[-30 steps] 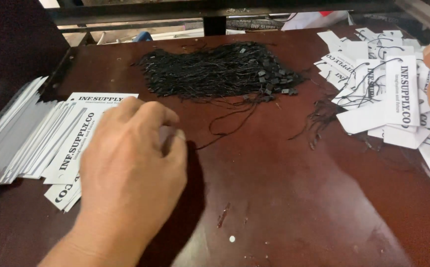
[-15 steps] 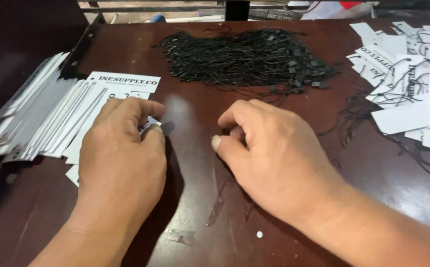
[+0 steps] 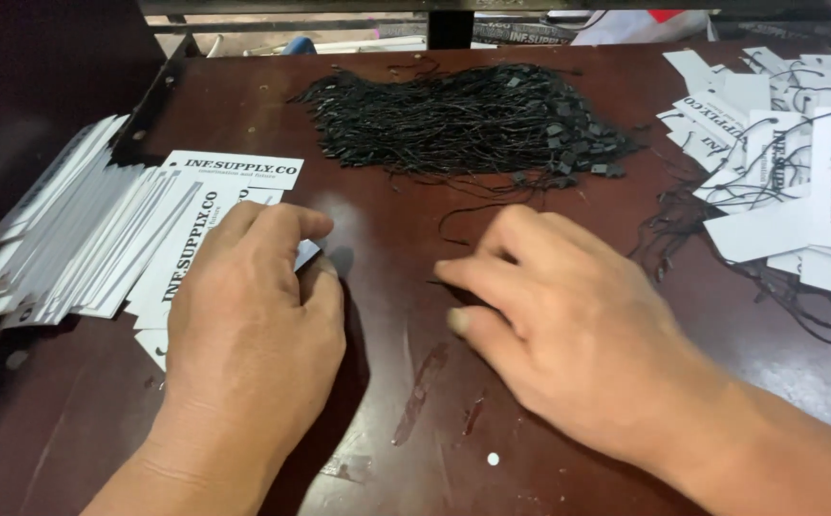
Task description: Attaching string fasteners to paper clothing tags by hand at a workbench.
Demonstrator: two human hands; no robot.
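Note:
My left hand lies palm down on the near end of a fanned stack of white printed card tags. Its fingers curl over the corner of one white tag and pinch it. My right hand rests on the dark red table to the right, thumb and forefinger apart, fingertips pointing left. They sit just below a loose black string that trails from the pile of black string loops. I see nothing held between those fingers.
A heap of white tags with black strings threaded through them covers the table's right side. A dark metal bracket stands at the back left. Beyond the far edge there is a metal frame and clutter.
My right hand came in from the right edge to the table's middle, beside my left hand. My left hand stayed on the tag stack and curled its fingers over one tag.

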